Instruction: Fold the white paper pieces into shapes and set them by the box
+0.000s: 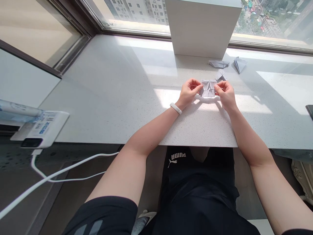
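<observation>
Pinching a folded square of pale grey paper between both hands, I sit at a speckled stone tabletop washed with window light. At the near left, a white cable curves away below a white printed packet that juts past the tabletop's edge. My left hand, with a white wristband on its wrist, closes narrowly on the paper's left side, its fingers curled. The paper lies straight ahead of me, centred between my hands and apparently held just off the stone. Its layered creases form a pointed, star-like shape, and it looks nearly square, with no clear long axis and neither hand nearer. My right hand grips the right side just as narrowly. Farther right, three folded paper pieces lie near a white square pillar.
</observation>
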`<move>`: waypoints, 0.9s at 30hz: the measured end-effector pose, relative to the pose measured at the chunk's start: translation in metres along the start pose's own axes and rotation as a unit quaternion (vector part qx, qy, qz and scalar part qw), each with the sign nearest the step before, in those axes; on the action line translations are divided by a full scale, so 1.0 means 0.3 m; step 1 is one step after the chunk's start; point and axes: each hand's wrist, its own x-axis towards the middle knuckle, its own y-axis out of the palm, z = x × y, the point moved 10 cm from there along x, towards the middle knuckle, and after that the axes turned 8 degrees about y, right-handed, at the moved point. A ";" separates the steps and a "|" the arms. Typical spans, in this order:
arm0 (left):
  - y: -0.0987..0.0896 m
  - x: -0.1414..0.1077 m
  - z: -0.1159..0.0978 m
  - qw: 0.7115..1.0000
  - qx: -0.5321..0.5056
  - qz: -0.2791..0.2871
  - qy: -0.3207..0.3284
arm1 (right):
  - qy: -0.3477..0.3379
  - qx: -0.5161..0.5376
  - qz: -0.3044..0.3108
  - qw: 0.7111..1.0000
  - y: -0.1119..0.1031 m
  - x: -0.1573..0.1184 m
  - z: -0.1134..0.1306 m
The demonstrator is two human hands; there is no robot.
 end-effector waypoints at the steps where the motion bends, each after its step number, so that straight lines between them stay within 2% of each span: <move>1: 0.000 0.000 0.000 1.000 -0.003 -0.001 0.001 | 0.002 0.007 -0.002 1.000 0.000 0.001 -0.004; 9: -0.004 0.001 0.006 1.000 0.002 -0.008 -0.006 | 0.019 0.003 -0.001 1.000 -0.001 0.007 -0.024; 19: -0.001 0.002 0.022 1.000 -0.010 0.002 0.008 | -0.037 -0.056 -0.010 0.998 -0.005 -0.017 0.032; 27: 0.004 -0.004 -0.002 1.000 0.015 0.000 -0.006 | -0.004 -0.031 -0.005 0.999 -0.008 -0.016 0.021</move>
